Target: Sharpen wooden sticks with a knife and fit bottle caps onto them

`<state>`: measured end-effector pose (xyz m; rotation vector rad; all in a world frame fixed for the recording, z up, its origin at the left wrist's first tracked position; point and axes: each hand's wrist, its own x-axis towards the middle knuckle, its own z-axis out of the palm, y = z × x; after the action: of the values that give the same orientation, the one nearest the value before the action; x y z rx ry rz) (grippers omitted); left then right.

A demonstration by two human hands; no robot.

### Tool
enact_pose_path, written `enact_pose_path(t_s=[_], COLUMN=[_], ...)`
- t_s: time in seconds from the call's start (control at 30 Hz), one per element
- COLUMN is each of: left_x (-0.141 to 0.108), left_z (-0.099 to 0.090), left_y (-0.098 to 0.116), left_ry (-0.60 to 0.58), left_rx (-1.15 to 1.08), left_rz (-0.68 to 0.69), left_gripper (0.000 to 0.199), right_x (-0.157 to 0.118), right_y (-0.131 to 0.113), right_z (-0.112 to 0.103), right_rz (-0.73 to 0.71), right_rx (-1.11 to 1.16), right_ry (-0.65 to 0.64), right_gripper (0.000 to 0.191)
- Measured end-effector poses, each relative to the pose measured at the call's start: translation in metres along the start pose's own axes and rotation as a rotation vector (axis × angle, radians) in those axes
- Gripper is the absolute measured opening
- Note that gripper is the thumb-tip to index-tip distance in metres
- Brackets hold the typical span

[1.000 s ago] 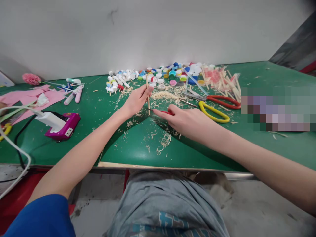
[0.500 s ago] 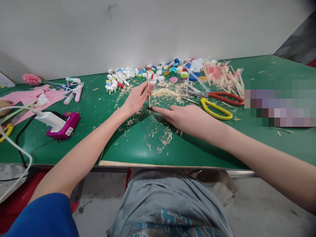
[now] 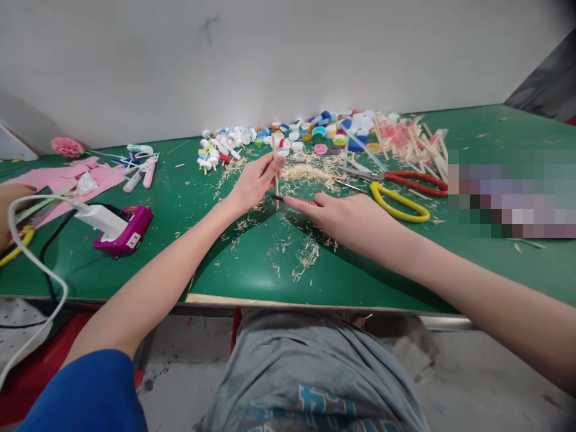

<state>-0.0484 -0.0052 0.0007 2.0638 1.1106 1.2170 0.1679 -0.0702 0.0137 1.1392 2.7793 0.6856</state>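
My left hand (image 3: 255, 181) pinches a thin wooden stick (image 3: 274, 145) between thumb and fingers and holds it almost upright over the table. In my right hand (image 3: 350, 219) is a small knife (image 3: 308, 202) with a pinkish-red handle, mostly hidden by the fingers. Its dark blade meets the lower part of the stick, my index finger stretched along it. Pale wood shavings (image 3: 310, 174) lie behind and below both hands. Large scissors (image 3: 418, 181) with one red and one yellow handle rest to the right of my right hand.
Bottle caps (image 3: 318, 133) are heaped along the wall, with bundled sticks (image 3: 407, 141) to their right. On the left are a purple power adapter (image 3: 123, 231) with a white plug, pink paper (image 3: 63, 174) and a pink flower (image 3: 66, 147). Another person's hand (image 3: 8, 210) shows at the left edge.
The whole view has shifted slightly, so everything sits a little further right. Both hands keep their grips, and the blade stays against the lower stick. More of the knife's handle shows.
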Motion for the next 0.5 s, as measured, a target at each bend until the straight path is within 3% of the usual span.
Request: enact_pose_path(t_s=[0.27,0.5], left_x=[0.002,0.002], left_z=[-0.001,0.001], left_y=[-0.006,-0.01], left_ry=[0.014,0.032], left_rx=[0.039,0.18], left_rz=[-0.022,0.069], left_gripper=[0.055,0.054], right_x=[0.004,0.001], right_y=[-0.001,-0.003], right_z=[-0.009,-0.013], right_rz=[0.007,-0.002], right_rx=[0.031,0.082], right_ry=[-0.044,-0.039], right_gripper=[0.062,0.06])
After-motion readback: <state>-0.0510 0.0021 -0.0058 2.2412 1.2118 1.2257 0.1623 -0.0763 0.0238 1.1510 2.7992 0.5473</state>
